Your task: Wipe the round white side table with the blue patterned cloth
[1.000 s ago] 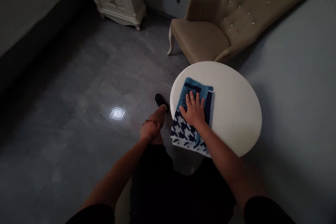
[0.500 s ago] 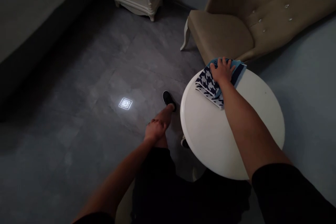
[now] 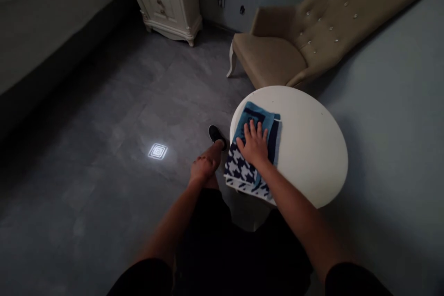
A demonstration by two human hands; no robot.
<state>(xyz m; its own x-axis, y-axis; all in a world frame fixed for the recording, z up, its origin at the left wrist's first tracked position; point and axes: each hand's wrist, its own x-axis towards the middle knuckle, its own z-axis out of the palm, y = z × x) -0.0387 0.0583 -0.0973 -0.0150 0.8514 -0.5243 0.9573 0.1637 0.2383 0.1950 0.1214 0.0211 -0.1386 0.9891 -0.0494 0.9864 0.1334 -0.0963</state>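
Note:
My right hand [image 3: 255, 145] lies flat on a folded towel [image 3: 239, 166], fingers spread, pressing on it rather than gripping. The towel is blue with a dark blue stripe and a navy-and-white houndstooth part. It lies on the left side of a round white table [image 3: 305, 148], its lower corner reaching the table's near left rim. My left hand [image 3: 203, 169] rests on my left knee, holding no object. Its fingers drape over the knee and show only in part.
A tan tufted armchair [image 3: 270, 58] stands behind the table, by the grey wall. Farther back is a white drawer cabinet [image 3: 166, 7]. A bed [image 3: 52, 23] fills the upper left. A bright square light pattern [image 3: 158, 151] shows on the grey floor.
My right hand and the towel have come from the table's far edge to its near left side. The camera view has shifted. My left hand stays on the knee.

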